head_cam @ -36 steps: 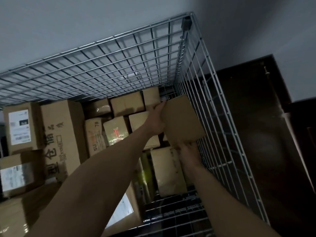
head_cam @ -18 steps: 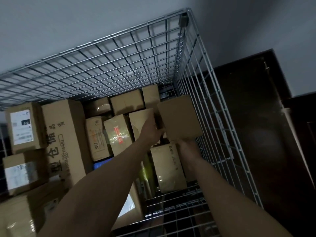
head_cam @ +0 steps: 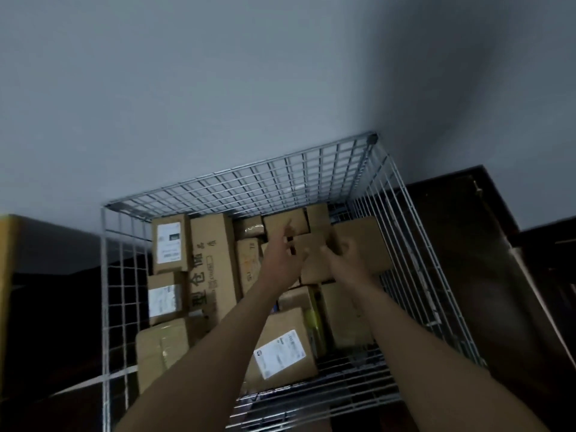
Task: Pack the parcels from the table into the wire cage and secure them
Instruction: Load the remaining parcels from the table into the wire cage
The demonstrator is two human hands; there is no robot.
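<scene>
Both hands inside wire cage (head_cam: 414, 244). Right hand (head_cam: 343, 260) clamped on plain parcel (head_cam: 361, 244) at 1 o'clock, seating it against right mesh. Left hand (head_cam: 282, 257) open, fingers apart, off parcel.

The scene is dim, with a cold grey cast. The wall (head_cam: 218, 88) is the brightest area, evenly lit and fading into a broad soft shadow toward the upper right. The dark furniture on the right and the left edge sink almost to black with little detail. White labels (head_cam: 278, 353) on the boxes stand out as the brightest spots; a faint sheen shows on taped boxes. The cage (head_cam: 311, 169) wires catch pale highlights. Wide-angle distortion bows and splays the cage sides. The whole picture is soft and slightly smeared, with the hands (head_cam: 346, 257) blurred.
</scene>
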